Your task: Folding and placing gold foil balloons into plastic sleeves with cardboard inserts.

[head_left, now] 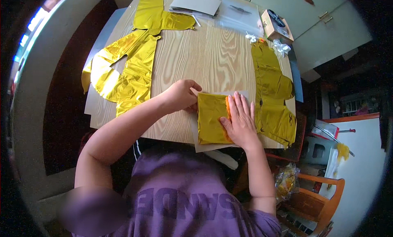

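A folded gold foil balloon [213,118] lies as a neat square at the table's near edge, on top of a pale sheet [201,148]. My right hand [240,120] rests flat on its right side, fingers stretched out and pointing away from me. Something orange [228,103] shows along the edge of that palm; its kind is unclear. At the square's upper left edge is my left hand [182,96], its fingers curled in. The lower fingers are partly hidden there, so what they pinch cannot be made out.
Unfolded gold foil balloons [137,69] spread over the table's left side, and more folded foil [272,89] lies on the right. At the back are a stack of white cards [196,2], clear plastic bags [237,18] and a small box [277,26]. A wooden chair [323,196] stands at lower right.
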Action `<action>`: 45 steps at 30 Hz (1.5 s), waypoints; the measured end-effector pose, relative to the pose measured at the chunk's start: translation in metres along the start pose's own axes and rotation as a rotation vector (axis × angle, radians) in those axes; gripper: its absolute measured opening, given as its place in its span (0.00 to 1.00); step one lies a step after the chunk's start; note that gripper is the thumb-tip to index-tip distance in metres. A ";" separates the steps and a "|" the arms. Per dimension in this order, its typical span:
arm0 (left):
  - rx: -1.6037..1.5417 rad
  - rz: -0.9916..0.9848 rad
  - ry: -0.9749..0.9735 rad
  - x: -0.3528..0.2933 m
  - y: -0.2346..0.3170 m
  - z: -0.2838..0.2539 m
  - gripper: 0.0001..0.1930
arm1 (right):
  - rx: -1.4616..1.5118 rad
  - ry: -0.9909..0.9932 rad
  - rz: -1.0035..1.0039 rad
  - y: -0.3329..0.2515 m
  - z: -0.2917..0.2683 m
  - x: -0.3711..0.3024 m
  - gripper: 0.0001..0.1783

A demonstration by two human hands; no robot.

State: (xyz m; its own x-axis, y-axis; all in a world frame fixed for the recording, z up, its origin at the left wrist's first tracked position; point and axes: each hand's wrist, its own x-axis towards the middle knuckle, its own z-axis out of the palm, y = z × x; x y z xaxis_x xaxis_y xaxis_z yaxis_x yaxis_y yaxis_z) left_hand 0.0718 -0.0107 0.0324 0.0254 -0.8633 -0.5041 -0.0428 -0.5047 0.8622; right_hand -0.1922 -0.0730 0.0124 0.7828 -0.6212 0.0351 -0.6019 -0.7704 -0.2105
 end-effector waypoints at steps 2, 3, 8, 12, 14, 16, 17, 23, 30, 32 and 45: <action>0.000 0.005 -0.002 -0.003 -0.002 0.001 0.25 | 0.003 0.006 -0.002 0.000 -0.001 0.000 0.43; 0.001 0.009 -0.005 -0.004 -0.002 0.002 0.26 | 0.011 0.012 -0.002 0.000 0.000 0.000 0.43; 0.160 0.045 0.025 -0.002 -0.008 0.003 0.25 | 0.057 0.024 0.000 0.000 0.002 0.002 0.43; 0.288 0.083 0.077 -0.002 -0.001 0.006 0.24 | 0.063 0.019 0.006 0.001 0.001 0.001 0.42; 0.257 0.088 0.082 -0.002 0.001 0.007 0.23 | 0.065 0.023 0.003 0.001 0.001 0.001 0.42; 0.229 0.085 0.080 -0.002 0.001 0.007 0.22 | 0.068 0.025 0.001 0.001 0.001 0.000 0.42; 0.217 0.079 0.074 0.000 0.000 0.006 0.21 | 0.069 0.025 0.000 0.000 0.000 0.000 0.42; 0.309 0.039 0.123 -0.005 0.004 0.010 0.19 | 0.025 0.013 -0.008 -0.006 0.000 0.002 0.42; 0.176 -0.012 0.131 -0.009 0.000 0.016 0.19 | -0.015 0.032 -0.015 -0.008 0.003 0.001 0.42; 0.143 -0.016 0.112 -0.009 -0.004 0.017 0.21 | -0.032 0.041 -0.022 -0.010 0.002 0.002 0.42; -0.257 -0.134 -0.021 -0.022 -0.015 0.037 0.23 | -0.013 -0.001 -0.055 -0.004 -0.001 0.007 0.44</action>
State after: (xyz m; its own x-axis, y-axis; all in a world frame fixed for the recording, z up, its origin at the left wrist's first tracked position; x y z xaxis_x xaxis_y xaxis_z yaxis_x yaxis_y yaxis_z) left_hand 0.0346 0.0153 0.0290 -0.0073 -0.7904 -0.6126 0.2145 -0.5996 0.7710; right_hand -0.1848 -0.0742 0.0140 0.8149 -0.5778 0.0450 -0.5600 -0.8050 -0.1960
